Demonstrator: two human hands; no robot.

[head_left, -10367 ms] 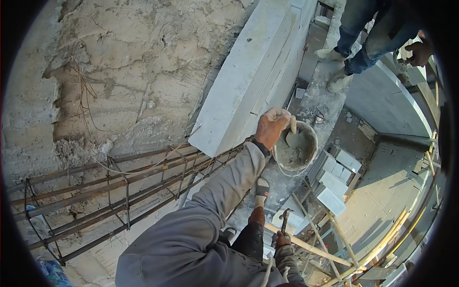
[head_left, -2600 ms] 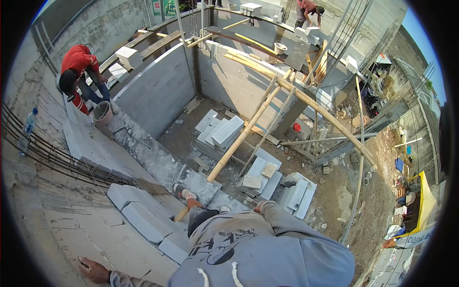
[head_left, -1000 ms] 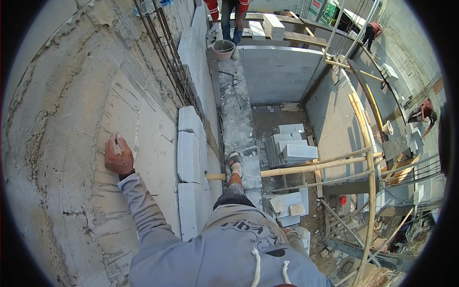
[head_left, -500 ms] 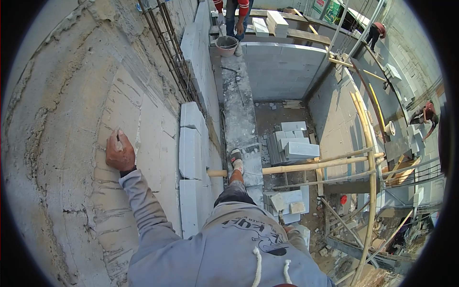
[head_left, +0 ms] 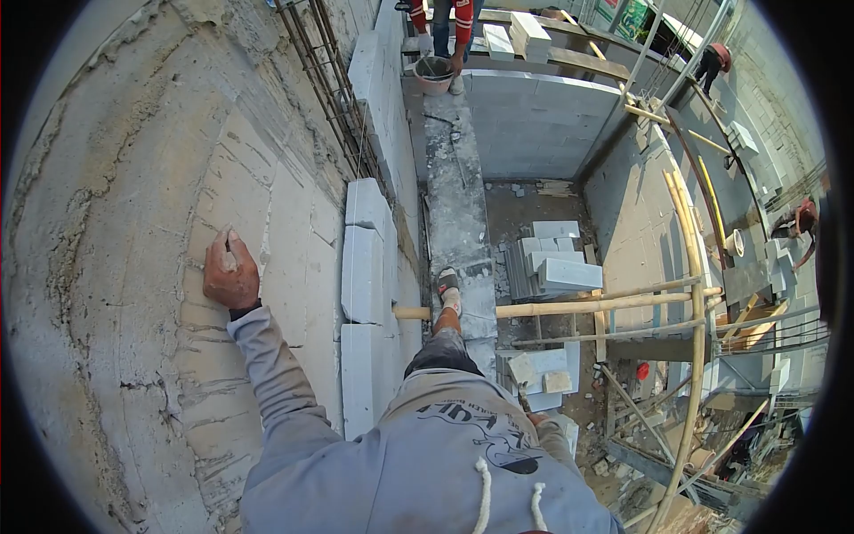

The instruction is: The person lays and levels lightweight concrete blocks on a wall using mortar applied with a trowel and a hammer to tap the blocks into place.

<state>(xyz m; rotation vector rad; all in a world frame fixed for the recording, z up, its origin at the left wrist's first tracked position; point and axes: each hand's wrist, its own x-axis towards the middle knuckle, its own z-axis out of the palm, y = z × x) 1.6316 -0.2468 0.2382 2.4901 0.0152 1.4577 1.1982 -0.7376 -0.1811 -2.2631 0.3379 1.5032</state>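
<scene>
My left hand (head_left: 232,272) is raised at the left, in front of the rough block wall (head_left: 294,231). Its fingers are bent, with thumb and fingertip close round a small greyish thing I cannot make out. My right hand (head_left: 536,417) shows only in small part beyond the grey sweatshirt (head_left: 427,463); a thin tool-like shape rises beside it, its grip hidden. One foot (head_left: 448,289) in a sandal stands on the narrow grey plank (head_left: 455,196). White blocks (head_left: 363,276) line the wall's top edge.
A co-worker in red sleeves (head_left: 463,27) bends over a bucket (head_left: 433,76) at the plank's far end. Bamboo poles (head_left: 596,306) cross at right, above stacked blocks (head_left: 569,273) lower down. Two more people (head_left: 713,62) work at the far right. Rebar (head_left: 325,80) stands upper left.
The view has shifted slightly, so the plank and blocks sit farther right. The co-worker leans lower, with a hand now at the bucket. My left hand stays near the wall.
</scene>
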